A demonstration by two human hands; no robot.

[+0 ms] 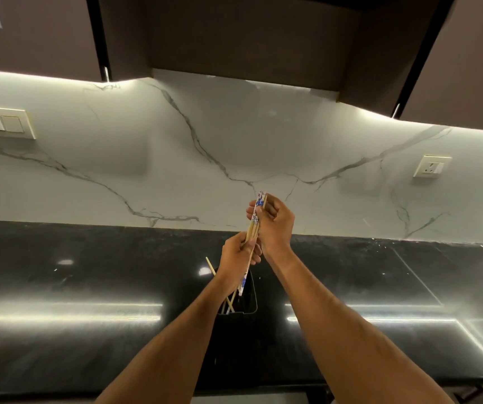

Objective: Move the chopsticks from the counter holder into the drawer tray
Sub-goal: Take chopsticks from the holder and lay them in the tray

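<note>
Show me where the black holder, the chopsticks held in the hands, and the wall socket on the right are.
black holder (249,304): head view, on its right inner wall near the rim.
chopsticks (254,221): head view, on the patterned upper part, between the two hands.
wall socket (432,167): head view, middle of its plate.

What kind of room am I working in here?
Most likely a home kitchen: a glossy black stone counter, a white veined marble backsplash and dark wall cabinets with under-cabinet lighting.

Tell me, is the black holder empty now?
Not empty. The holder has a few chopsticks inside, one leaning out at its left; both hands grip another bundle above it.
</note>
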